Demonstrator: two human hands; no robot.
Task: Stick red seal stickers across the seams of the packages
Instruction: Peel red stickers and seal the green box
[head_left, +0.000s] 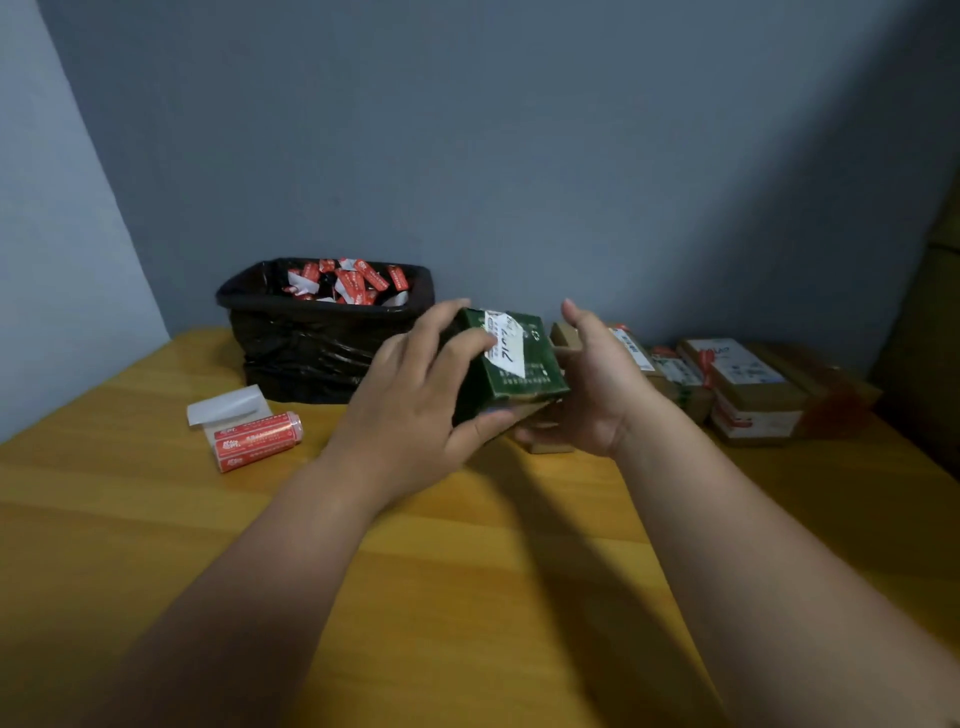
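We hold a small green box (511, 364) between both hands, lifted above the yellow wooden table (467, 597) at its far middle. The box is dark green with pale printed lines and a recycling mark on its upper face, and a white paper label with dark handwriting lies slanted across that face. Its lower edge shows bare brown cardboard. It sits tilted, the labelled face turned up toward us.

Our left hand (415, 410) wraps the box's left side: fingers curled over the top face, one fingertip on the label, the thumb pressed along the lower edge. Our right hand (587, 389) cups the right side, palm toward the box and fingers raised behind it; we cannot tell how tightly those fingers close, since the box hides them.

On the left of the table lies a roll of red seal stickers (258, 440), on its side, red with white print, with a strip of white backing paper (226, 406) loose from it. Behind it stands a bin lined with a black bag (311, 338), holding red and white sticker scraps. At the right, against the wall, lies a row of brown cardboard packages (748, 389), several with red strips and white labels.
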